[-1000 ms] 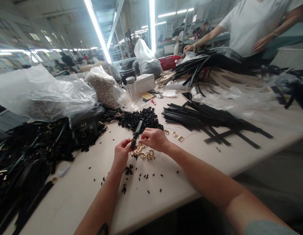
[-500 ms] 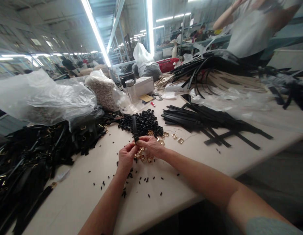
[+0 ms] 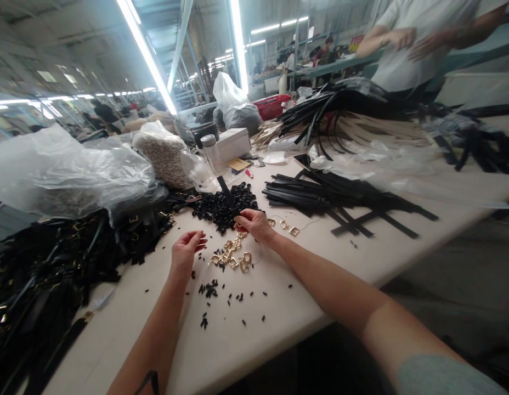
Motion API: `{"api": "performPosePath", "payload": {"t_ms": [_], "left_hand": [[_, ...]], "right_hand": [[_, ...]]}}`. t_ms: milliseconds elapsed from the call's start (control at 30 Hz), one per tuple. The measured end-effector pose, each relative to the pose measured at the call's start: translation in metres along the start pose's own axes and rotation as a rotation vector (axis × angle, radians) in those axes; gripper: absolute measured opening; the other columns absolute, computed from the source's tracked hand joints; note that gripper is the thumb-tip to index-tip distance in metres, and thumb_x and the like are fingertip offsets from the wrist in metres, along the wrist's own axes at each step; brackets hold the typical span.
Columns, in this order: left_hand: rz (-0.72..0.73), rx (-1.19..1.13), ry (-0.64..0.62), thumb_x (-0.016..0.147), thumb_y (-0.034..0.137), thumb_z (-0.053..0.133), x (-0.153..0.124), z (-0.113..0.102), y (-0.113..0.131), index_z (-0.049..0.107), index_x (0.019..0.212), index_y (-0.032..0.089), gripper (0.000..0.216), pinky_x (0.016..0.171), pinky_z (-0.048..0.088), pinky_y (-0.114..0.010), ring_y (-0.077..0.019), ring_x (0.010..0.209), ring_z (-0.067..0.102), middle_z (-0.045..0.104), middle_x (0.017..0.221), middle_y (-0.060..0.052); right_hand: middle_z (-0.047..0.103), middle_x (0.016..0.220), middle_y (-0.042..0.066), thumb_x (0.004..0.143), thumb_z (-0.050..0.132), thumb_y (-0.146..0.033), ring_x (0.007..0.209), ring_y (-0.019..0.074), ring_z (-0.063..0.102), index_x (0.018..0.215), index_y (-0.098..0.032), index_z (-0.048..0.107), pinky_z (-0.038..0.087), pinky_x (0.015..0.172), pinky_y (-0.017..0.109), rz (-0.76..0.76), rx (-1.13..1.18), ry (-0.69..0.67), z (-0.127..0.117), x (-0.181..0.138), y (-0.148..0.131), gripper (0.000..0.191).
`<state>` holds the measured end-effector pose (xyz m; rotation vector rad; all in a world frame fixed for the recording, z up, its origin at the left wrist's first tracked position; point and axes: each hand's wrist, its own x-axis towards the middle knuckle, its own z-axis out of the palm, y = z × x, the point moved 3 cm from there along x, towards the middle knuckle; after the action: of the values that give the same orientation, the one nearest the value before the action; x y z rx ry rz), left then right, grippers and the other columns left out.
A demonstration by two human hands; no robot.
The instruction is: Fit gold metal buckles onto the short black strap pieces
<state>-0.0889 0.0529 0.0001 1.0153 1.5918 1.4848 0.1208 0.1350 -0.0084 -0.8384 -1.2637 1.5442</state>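
loosely, the left hand (image 3: 186,249) holds its curled fingers apart near the gold buckles (image 3: 233,263), while the right hand (image 3: 258,225) pinches 1 black strap (image 3: 224,187) extending over the black loops (image 3: 247,195).

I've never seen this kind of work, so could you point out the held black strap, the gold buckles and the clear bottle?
Black strap (image 3: 227,193): head view, middle of its exposed length.
Gold buckles (image 3: 227,254): head view, middle of the main cluster.
Clear bottle (image 3: 214,155): head view, its see-through side.
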Motion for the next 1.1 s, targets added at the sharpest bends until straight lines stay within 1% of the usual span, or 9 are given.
{"api": "performPosePath", "payload": {"t_ms": [167, 333, 433, 533, 600, 667, 833, 933, 1100], "left_hand": [[0.202, 0.491, -0.184, 0.068, 0.044, 0.07, 0.02, 0.025, 0.007, 0.071, 0.074, 0.02, 0.025, 0.057, 0.045, -0.028, -0.0186, 0.059, 0.061, 0.066, 0.064, -0.004], [0.441, 0.896, -0.199, 0.07, 0.028, 0.067, 0.026, 0.054, 0.013, 0.07, 0.073, 0.024, 0.006, 0.066, 0.041, -0.032, -0.0204, 0.065, 0.057, 0.065, 0.073, -0.003], [0.516, 0.933, -0.203, 0.071, 0.022, 0.063, 0.023, 0.06, 0.012, 0.067, 0.071, 0.023, 0.004, 0.069, 0.04, -0.033, -0.0221, 0.069, 0.056, 0.061, 0.072, -0.004], [0.521, 0.856, -0.184, 0.069, 0.019, 0.063, 0.019, 0.055, 0.01, 0.065, 0.073, 0.023, 0.006, 0.071, 0.041, -0.033, -0.0219, 0.07, 0.056, 0.061, 0.073, -0.004], [0.457, 0.772, -0.155, 0.066, 0.02, 0.066, 0.016, 0.046, 0.009, 0.066, 0.076, 0.022, 0.01, 0.072, 0.042, -0.033, -0.0209, 0.07, 0.057, 0.062, 0.073, -0.003], [0.314, 0.597, -0.145, 0.064, 0.024, 0.07, 0.011, 0.035, 0.008, 0.066, 0.077, 0.021, 0.014, 0.07, 0.044, -0.033, -0.0193, 0.068, 0.058, 0.064, 0.073, -0.002], [-0.101, -0.041, -0.102, 0.052, 0.031, 0.083, -0.012, 0.012, 0.004, 0.062, 0.075, 0.016, 0.034, 0.068, 0.049, -0.028, -0.0131, 0.064, 0.059, 0.063, 0.069, 0.0], [-0.156, -0.228, -0.076, 0.049, 0.027, 0.087, -0.027, 0.011, 0.001, 0.061, 0.071, 0.015, 0.036, 0.07, 0.049, -0.024, -0.0097, 0.064, 0.059, 0.062, 0.069, 0.002], [-0.148, -0.267, -0.16, 0.056, 0.03, 0.086, -0.036, 0.021, 0.001, 0.066, 0.075, 0.013, 0.033, 0.067, 0.05, -0.024, -0.011, 0.064, 0.061, 0.066, 0.072, -0.001]], "right_hand": [[0.065, 0.064, 0.0, 0.074, 0.066, -0.041, 0.051, 0.0088, 0.058, 0.074, -0.016, 0.059, 0.049, 0.052, 0.021, -0.077, -0.159, 0.02, -0.004, 0.002, 0.002, 0.026], [0.065, 0.063, 0.0, 0.081, 0.059, -0.036, 0.048, 0.0082, 0.056, 0.076, -0.016, 0.06, 0.043, 0.048, 0.019, -0.159, -0.36, 0.011, -0.004, 0.0, -0.002, 0.021], [0.065, 0.062, -0.001, 0.081, 0.06, -0.035, 0.048, 0.0075, 0.054, 0.074, -0.016, 0.06, 0.038, 0.047, 0.018, -0.202, -0.466, 0.002, -0.002, -0.003, -0.005, 0.02], [0.065, 0.064, -0.001, 0.082, 0.06, -0.034, 0.05, 0.0068, 0.053, 0.074, -0.016, 0.06, 0.036, 0.049, 0.018, -0.208, -0.521, -0.058, 0.003, -0.008, -0.005, 0.02], [0.065, 0.064, -0.001, 0.082, 0.06, -0.033, 0.05, 0.0066, 0.053, 0.074, -0.015, 0.06, 0.036, 0.049, 0.018, -0.189, -0.527, -0.106, 0.008, -0.011, -0.004, 0.02], [0.063, 0.062, -0.002, 0.082, 0.06, -0.032, 0.05, 0.0063, 0.051, 0.074, -0.015, 0.061, 0.035, 0.049, 0.018, -0.181, -0.534, -0.138, 0.013, -0.016, -0.004, 0.018], [0.058, 0.058, -0.004, 0.082, 0.059, -0.028, 0.048, 0.0063, 0.049, 0.076, -0.014, 0.061, 0.035, 0.048, 0.018, -0.118, -0.471, -0.201, 0.025, -0.025, -0.004, 0.015], [0.056, 0.058, -0.004, 0.082, 0.059, -0.03, 0.048, 0.0063, 0.048, 0.077, -0.014, 0.061, 0.034, 0.048, 0.018, -0.107, -0.464, -0.235, 0.031, -0.03, -0.004, 0.016], [0.056, 0.058, -0.004, 0.083, 0.059, -0.03, 0.049, 0.0057, 0.049, 0.078, -0.014, 0.062, 0.036, 0.048, 0.017, -0.117, -0.493, -0.263, 0.034, -0.034, -0.005, 0.017]]}}
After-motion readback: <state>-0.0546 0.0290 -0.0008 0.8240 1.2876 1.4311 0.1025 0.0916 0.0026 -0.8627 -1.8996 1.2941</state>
